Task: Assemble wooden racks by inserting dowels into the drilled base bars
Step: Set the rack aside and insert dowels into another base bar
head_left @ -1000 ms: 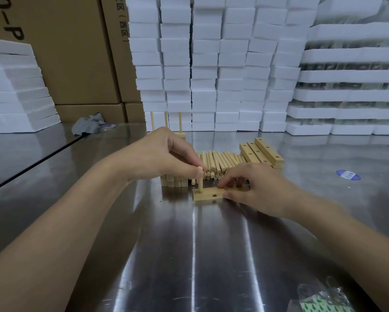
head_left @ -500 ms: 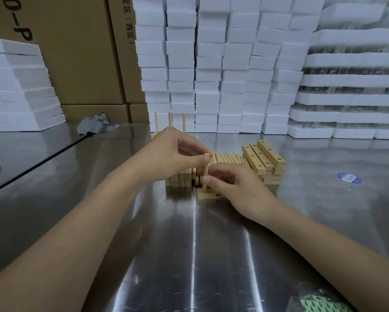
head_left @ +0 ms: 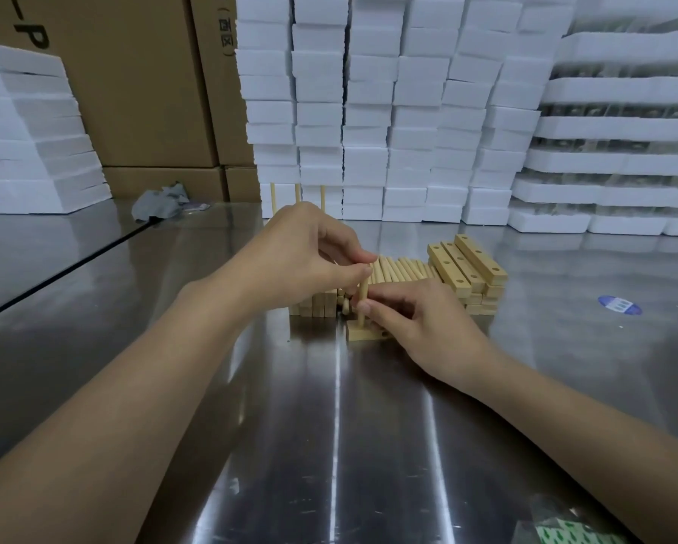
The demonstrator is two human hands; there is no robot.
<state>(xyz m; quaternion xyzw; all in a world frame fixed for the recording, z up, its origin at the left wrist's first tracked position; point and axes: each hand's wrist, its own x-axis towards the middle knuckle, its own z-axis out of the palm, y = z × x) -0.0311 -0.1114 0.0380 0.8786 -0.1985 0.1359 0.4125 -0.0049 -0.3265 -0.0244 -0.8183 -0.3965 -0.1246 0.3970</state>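
Note:
A short drilled base bar (head_left: 362,334) lies on the steel table, with one dowel (head_left: 364,300) standing upright in its left end. My left hand (head_left: 309,257) pinches the top of that dowel between thumb and fingers. My right hand (head_left: 419,323) covers the bar's right part, holding it down, its fingertip against the dowel's lower shaft. Behind lie a row of loose dowels (head_left: 400,268) and a stack of drilled bars (head_left: 466,268). More bars (head_left: 313,306) stand on end to the left.
A finished rack's three dowels (head_left: 298,198) rise behind my left hand. White foam blocks (head_left: 388,111) and cardboard boxes (head_left: 141,92) wall off the back. A grey rag (head_left: 160,204) lies back left, a blue sticker (head_left: 619,305) at right, a plastic bag (head_left: 557,535) near the front edge.
The dowel stood short in the bar with my right hand at the bar's end; now it stands taller, and my right hand has moved up against its shaft.

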